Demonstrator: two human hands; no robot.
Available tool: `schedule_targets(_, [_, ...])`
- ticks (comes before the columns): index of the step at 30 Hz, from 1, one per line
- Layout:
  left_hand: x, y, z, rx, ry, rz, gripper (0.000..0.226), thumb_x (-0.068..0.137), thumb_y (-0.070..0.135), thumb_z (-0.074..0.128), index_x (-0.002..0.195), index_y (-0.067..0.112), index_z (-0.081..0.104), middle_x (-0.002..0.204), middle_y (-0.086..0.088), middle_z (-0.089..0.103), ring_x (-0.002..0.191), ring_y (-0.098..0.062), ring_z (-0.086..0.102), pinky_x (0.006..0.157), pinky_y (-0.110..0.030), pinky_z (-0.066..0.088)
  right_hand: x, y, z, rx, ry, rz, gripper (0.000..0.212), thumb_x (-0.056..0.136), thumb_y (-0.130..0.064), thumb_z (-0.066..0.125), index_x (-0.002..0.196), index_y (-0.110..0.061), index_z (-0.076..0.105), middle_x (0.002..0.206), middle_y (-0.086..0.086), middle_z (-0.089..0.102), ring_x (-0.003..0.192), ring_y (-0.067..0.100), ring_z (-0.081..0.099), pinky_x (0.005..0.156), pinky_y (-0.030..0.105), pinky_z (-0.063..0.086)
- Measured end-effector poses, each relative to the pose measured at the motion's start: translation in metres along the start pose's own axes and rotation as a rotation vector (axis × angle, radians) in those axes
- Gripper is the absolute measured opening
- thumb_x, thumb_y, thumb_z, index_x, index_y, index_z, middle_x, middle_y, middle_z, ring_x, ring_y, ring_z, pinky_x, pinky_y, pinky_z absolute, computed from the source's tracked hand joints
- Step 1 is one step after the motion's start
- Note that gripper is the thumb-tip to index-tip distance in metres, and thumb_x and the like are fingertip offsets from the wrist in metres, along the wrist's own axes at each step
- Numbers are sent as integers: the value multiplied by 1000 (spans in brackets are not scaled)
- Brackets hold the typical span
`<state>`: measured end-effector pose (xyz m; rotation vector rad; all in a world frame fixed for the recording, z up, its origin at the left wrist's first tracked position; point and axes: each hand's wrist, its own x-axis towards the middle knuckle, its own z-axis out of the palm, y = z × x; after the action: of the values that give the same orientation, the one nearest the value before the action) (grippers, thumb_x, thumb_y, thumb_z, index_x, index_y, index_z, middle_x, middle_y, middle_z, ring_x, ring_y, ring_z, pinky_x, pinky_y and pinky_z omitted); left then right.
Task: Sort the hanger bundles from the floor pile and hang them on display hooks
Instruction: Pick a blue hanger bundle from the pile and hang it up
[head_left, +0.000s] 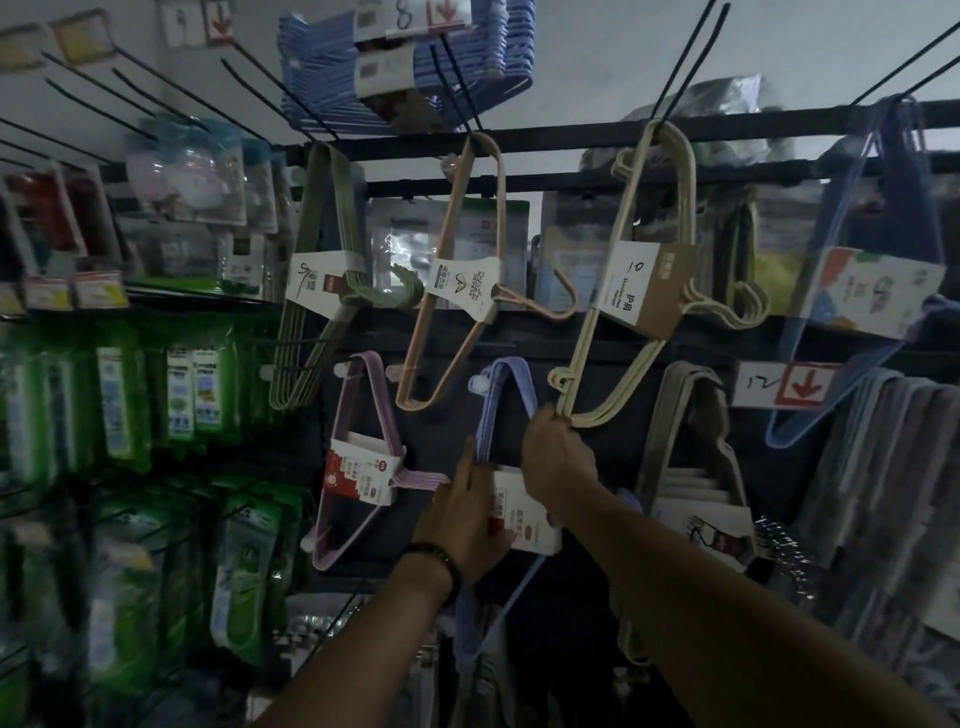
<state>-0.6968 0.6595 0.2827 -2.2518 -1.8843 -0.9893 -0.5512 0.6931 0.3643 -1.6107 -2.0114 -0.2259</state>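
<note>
The lower end of the cream hanger bundle (644, 283), hung on a black display hook (680, 62) beside the peach bundle (467, 280), is gripped by the right hand (558, 457). The left hand (462, 514) is laid against the lilac-blue bundle (488, 415) hanging below. Whether that bundle is gripped cannot be told.

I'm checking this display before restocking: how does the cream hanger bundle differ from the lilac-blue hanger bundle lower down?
The cream hanger bundle hangs in the upper row; the lilac-blue hanger bundle hangs in the lower row. Cream wears a brown-and-white sleeve, lilac-blue a white-and-red one. The right hand grips cream's bottom corner; the left hand touches lilac-blue's side. Both hang sideways by one corner.
</note>
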Motion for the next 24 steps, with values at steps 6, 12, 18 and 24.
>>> schedule_targets(6, [23,1,12,49,-118,-129,97,88,42,72,164,29,13,175,3,-12,141,-45,45,109,-55,47,16,13,22,-146,-165,76,67,106,-29,48,157,1,16,146,19,52,127,34,59,96,44,51])
schedule_targets(12, [-1,2,4,-26,-51,-85,99,89,34,76,165,28,13,174,-1,-17,152,-38,33,113,-52,44,-19,21,8,-39,54,-51,53,103,-43,53,142,-12,34,138,16,49,118,35,58,87,45,55])
schedule_targets(18, [-105,-2,1,2,179,-35,29,94,45,58,123,41,61,127,15,54,113,-16,59,95,-40,55,-135,28,31,456,118,-326,17,98,-33,54,113,-24,53,109,3,59,93,25,59,73,41,54])
schedule_targets(24, [-291,-12,37,271,59,-503,6,98,43,58,101,38,61,100,9,61,89,-21,61,70,-35,51,-249,7,108,648,-421,-589,40,99,-37,54,138,-28,46,116,1,55,94,23,57,80,41,52])
